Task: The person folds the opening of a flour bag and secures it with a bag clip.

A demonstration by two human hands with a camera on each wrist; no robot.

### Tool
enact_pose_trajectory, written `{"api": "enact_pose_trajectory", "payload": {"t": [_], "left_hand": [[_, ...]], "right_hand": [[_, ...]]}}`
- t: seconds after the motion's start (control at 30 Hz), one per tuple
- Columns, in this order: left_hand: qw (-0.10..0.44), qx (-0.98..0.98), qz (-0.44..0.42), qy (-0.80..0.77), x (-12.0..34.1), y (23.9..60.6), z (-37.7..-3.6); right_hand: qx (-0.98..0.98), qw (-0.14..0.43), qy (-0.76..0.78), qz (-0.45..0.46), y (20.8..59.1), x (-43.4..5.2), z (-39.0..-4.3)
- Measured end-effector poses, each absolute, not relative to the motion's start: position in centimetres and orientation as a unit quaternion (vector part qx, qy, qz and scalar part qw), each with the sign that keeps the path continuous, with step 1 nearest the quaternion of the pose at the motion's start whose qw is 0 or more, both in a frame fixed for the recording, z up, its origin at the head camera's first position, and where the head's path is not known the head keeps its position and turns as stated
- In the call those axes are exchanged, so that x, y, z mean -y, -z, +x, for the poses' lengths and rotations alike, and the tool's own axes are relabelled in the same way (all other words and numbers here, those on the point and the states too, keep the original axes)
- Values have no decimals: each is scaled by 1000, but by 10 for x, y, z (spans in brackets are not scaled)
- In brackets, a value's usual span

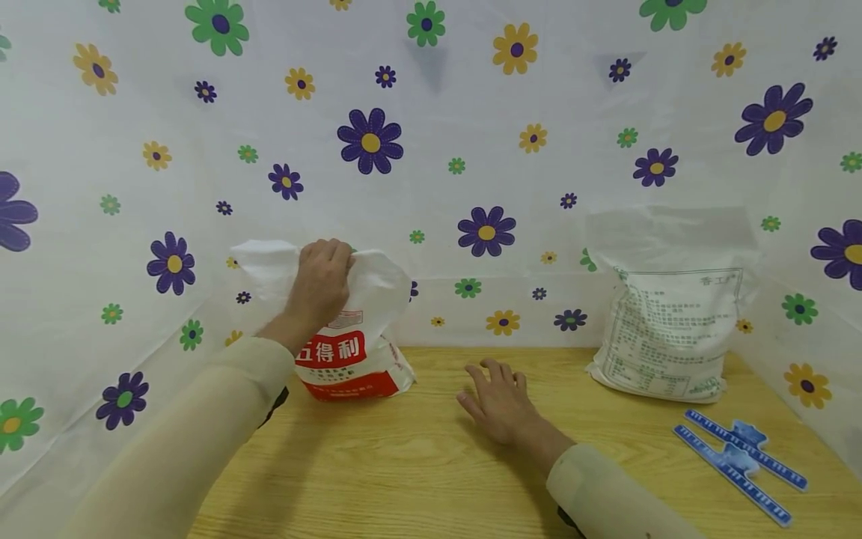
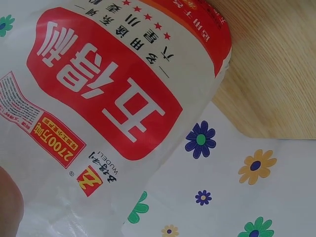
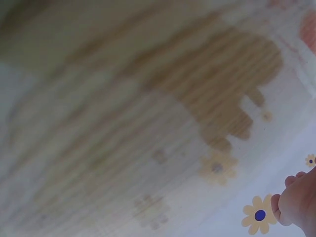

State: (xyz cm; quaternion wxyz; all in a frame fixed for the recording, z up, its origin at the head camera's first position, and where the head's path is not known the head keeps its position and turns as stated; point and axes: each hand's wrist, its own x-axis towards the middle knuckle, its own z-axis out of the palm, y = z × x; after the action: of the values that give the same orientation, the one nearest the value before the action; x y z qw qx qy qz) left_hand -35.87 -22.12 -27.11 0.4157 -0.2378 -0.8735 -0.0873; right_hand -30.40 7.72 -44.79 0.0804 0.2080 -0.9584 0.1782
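Note:
A white bag with a red label stands upright at the back left of the wooden table. My left hand grips the crumpled top of this bag. The left wrist view shows the bag's red label up close, with a bit of my left hand at the lower left edge. My right hand rests flat on the table with fingers spread, a short way right of the bag and holding nothing. In the blurred right wrist view only the fingertips show at the lower right.
A second white bag with green print leans against the flowered back wall at the right. Two blue ruler-like clips lie at the table's right front. Flowered sheeting encloses the table on the left, back and right.

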Motion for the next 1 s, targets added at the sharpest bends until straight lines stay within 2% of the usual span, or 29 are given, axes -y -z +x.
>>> {"api": "enact_pose_trajectory", "payload": {"t": [1.0], "left_hand": [[422,862,-268,79,208,274,-354]], "right_hand": [[959,71,-170,213,450,-56,-303]]}}
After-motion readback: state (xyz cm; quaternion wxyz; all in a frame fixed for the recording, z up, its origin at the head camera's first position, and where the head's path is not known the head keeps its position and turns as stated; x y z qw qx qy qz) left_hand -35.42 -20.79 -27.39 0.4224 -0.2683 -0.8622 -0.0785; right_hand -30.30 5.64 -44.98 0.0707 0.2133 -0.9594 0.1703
